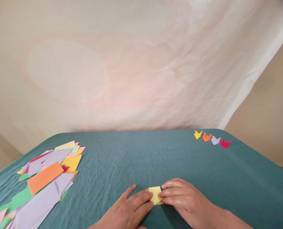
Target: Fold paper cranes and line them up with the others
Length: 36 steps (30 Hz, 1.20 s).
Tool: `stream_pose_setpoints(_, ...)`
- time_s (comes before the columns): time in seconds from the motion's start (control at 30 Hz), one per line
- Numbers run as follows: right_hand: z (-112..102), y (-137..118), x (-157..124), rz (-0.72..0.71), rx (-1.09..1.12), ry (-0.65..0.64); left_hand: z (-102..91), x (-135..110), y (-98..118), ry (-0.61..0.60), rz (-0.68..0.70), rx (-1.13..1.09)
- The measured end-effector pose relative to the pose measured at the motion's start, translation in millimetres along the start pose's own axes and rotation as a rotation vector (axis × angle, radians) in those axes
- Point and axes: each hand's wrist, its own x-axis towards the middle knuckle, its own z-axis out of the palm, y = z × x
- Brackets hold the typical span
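Pale backdrop sheet [136,73] behind, creased and slanting off at the right. Below it, the tabletop [122,159] under a teal cloth, lightly wrinkled toward the left.

Left side: paper pile [44,176], loose and overlapping, in lavender, green, orange, pink and yellow, running off the bottom edge of view. A sleeve or forearm sweeping that way could fan the sheets out, as nothing visible weights them.

Near edge, centre: two hands at work. Left hand [125,210] half open, one finger lifted clear, other fingertips pinning the left side of the yellow paper [155,193] against the cloth. Right hand [187,198] loosely curled, fingertips bunched on the paper's right side and holding it there; thumb placement hidden.

The paper lies flat between them, a folded layer apparently showing at its lower right. Likely trouble: the soft cloth gives under pressure, so a crease could set crooked; uneven pull from the two hands could skew the layers (or tear a corner, thin as it looks).

Smallest, far right: four folded birds [206,137], yellow, orange, lavender and red, in a slanting row, well apart from the hands. Light things; a draught might shift them.
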Motion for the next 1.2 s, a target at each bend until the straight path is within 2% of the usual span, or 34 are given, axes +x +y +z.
stream_pose_setpoints(0.1, 11, 4, 0, 0.054, 0.050, 0.029, -3.7, -1, -1, 0.015, 0.020, -0.007)
stream_pose_setpoints(0.33, 26, 1, 7, 0.315, 0.144, 0.066, -11.4, -6, 4, 0.065, 0.012, -0.065)
stream_pose_setpoints(0.7, 26, 4, 7, 0.374, 0.182, 0.097, -21.0, -7, 8, 0.028, -0.004, -0.100)
stream_pose_setpoints(0.9, 28, 1, 11, 0.438, 0.168, 0.104, -20.0, -6, 7, 0.051, 0.015, -0.105)
stream_pose_setpoints(1.2, 26, 0, 16, 0.513, 0.168, 0.078, -23.2, -4, 5, -0.010, 0.014, -0.088)
